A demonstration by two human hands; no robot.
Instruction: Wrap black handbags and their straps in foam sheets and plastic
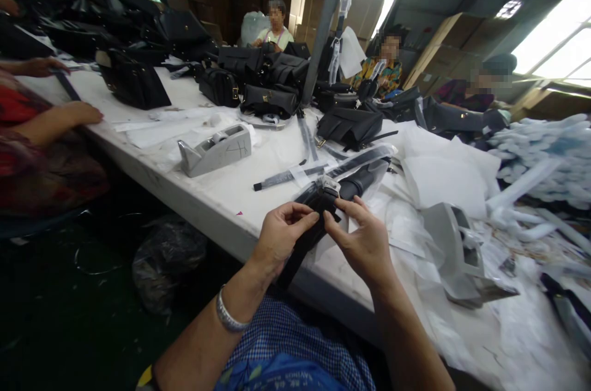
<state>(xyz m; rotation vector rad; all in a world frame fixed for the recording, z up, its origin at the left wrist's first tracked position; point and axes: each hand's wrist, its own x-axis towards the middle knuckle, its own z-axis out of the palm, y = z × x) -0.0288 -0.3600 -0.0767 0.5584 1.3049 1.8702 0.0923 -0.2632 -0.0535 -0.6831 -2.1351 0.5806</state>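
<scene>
In the head view, a black handbag point(362, 180) lies at the near edge of the table, partly hidden by my hands. My left hand point(282, 232) is closed in a pinch at the bag's near side. Across from it, my right hand point(364, 240) has thumb and forefinger pinched on the same dark part, fingertips a little apart from the left ones. A clear-wrapped buckle point(329, 183) shows just beyond my fingers. Past the bag lies a black strap point(281, 179) in clear plastic. Exactly which small part each pinch grips is hard to make out.
A grey tape dispenser point(217, 149) stands left on the white table point(217, 194); another tape dispenser point(455, 252) is at right. White padding sheets point(450, 169), a white foam pile point(549, 157) and several black bags point(270, 101) lie around. A co-worker's hand point(83, 112) rests at left.
</scene>
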